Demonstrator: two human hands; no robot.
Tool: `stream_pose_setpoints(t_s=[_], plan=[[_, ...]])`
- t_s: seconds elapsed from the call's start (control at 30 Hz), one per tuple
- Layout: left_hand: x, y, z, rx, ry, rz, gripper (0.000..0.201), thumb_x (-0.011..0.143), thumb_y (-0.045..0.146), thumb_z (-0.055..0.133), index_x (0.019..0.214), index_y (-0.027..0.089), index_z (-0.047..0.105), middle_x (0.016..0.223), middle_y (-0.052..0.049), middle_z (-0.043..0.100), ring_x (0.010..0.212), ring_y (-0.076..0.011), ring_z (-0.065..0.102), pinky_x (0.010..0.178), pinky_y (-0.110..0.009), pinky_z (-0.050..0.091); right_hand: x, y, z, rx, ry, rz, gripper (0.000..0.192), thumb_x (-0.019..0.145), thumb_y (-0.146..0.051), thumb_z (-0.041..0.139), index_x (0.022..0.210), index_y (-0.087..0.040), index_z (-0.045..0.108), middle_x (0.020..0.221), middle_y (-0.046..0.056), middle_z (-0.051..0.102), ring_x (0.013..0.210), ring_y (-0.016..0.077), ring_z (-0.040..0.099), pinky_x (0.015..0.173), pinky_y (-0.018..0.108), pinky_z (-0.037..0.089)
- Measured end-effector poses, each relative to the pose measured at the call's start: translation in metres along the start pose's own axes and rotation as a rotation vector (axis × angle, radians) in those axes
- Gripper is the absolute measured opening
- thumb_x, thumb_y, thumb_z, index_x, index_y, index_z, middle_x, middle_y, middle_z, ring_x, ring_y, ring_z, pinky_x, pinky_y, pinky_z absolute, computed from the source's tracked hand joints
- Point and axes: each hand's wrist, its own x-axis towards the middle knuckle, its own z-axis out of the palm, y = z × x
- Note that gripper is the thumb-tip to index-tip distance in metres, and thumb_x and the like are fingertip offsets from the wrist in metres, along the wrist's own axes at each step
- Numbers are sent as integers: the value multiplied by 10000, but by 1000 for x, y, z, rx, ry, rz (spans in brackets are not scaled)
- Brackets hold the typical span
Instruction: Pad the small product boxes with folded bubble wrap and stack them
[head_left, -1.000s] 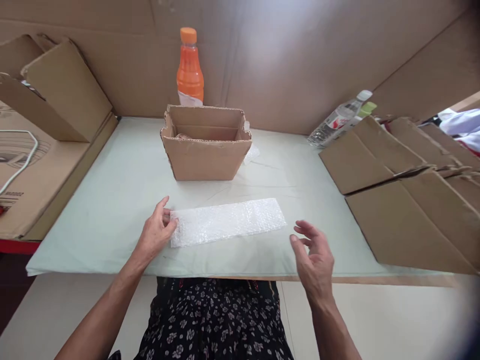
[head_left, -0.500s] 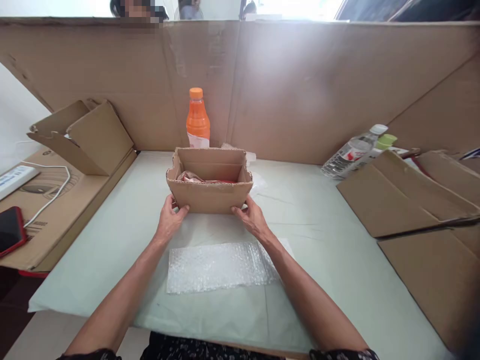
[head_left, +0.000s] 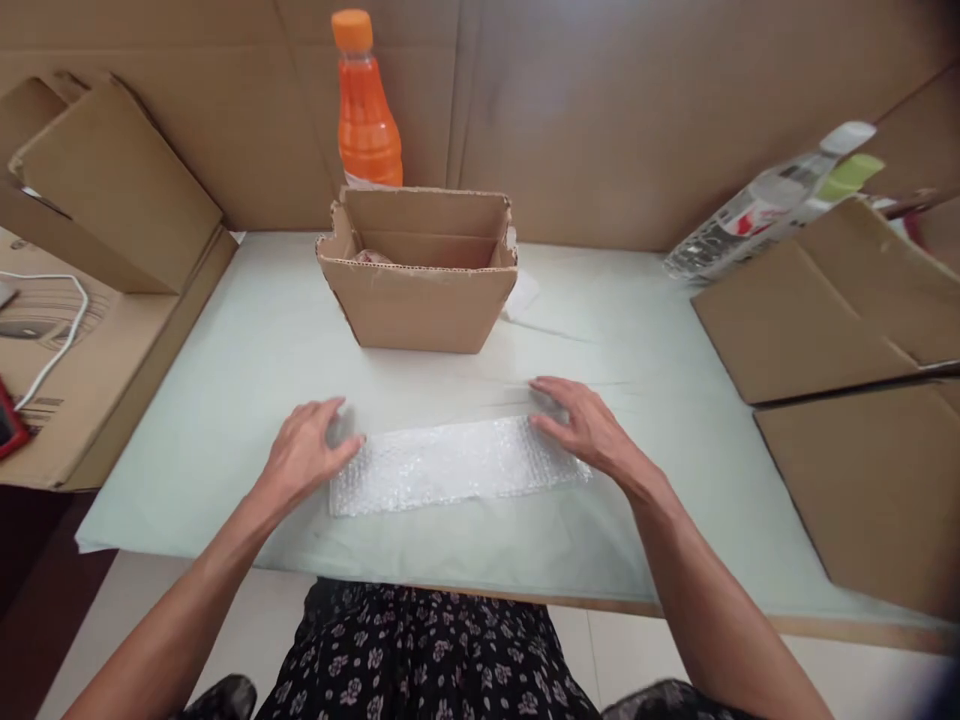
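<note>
The left hand (head_left: 307, 455) lay palm down on the table, its fingers loosely spread and grasping nothing, the fingertips touching the left end of a strip of bubble wrap (head_left: 450, 466). The right hand (head_left: 581, 428) was likewise flat and open, its fingers resting on the strip's right end near the far corner. The bubble wrap lay flat on the pale green table cover (head_left: 247, 370), directly before the person and between the two hands. Behind it, apart from the strip, stood an open cardboard box (head_left: 420, 300), its contents mostly hidden. An orange bottle (head_left: 364, 110) stood upright just behind the box against the cardboard back wall (head_left: 637, 110). To the right, flattened cardboard sheets (head_left: 817, 330) overlapped the table, with a clear bottle (head_left: 757, 215) lying tilted beyond them. To the left sat folded cardboard (head_left: 112, 185) and a white cable (head_left: 56, 340).
</note>
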Motion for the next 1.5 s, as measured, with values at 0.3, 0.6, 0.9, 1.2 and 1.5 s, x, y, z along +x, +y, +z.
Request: stream_pose_setpoints(t_s=[0.3, 0.6, 0.9, 1.2, 1.5], plan=[[-31, 15, -26, 204, -32, 43, 160, 823, 266, 474, 836, 215, 624, 869, -53, 690, 807, -243, 648, 718, -338, 456, -97, -35, 12, 38, -6, 75, 176, 895, -278, 515, 986, -227, 655, 1001, 52, 746, 857, 216, 701, 757, 357, 545], [64, 81, -7, 319, 168, 333, 425, 857, 141, 528, 1267, 87, 627, 1235, -210, 676, 1176, -375, 597, 1011, -509, 423, -162, -99, 47, 214, -156, 64, 428, 935, -238, 478, 1335, -254, 629, 917, 35, 751, 810, 206, 681, 801, 368, 534], [-81, 38, 4, -357, -223, 646, 682, 758, -20, 399, 1362, 249, 567, 1369, -54, 633, 1361, -231, 508, 1157, -483, 427, -158, -127, 49, 1086, -238, 396, 244, 867, -446, 691, 965, -242, 783, 897, 35, 734, 778, 161, 637, 723, 286, 516], [-117, 55, 36, -511, -9, 73, 499, 937, 244, 516, 1434, 202, 479, 978, -52, 691, 932, -192, 652, 884, -364, 545, -125, -143, 60, 1345, -51, 423, 479, 883, -471, 681, 1316, -277, 615, 1066, 59, 698, 827, 187, 673, 666, 317, 538], [-85, 49, 56, -236, 160, 94, 569, 866, 205, 564, 1428, 184, 478, 882, -36, 669, 855, -224, 626, 854, -394, 513, -109, -125, 72, 97, 8, -338, 399, 906, -174, 581, 1295, -241, 643, 1444, 124, 585, 1367, 320, 498, 1035, 541, 475]])
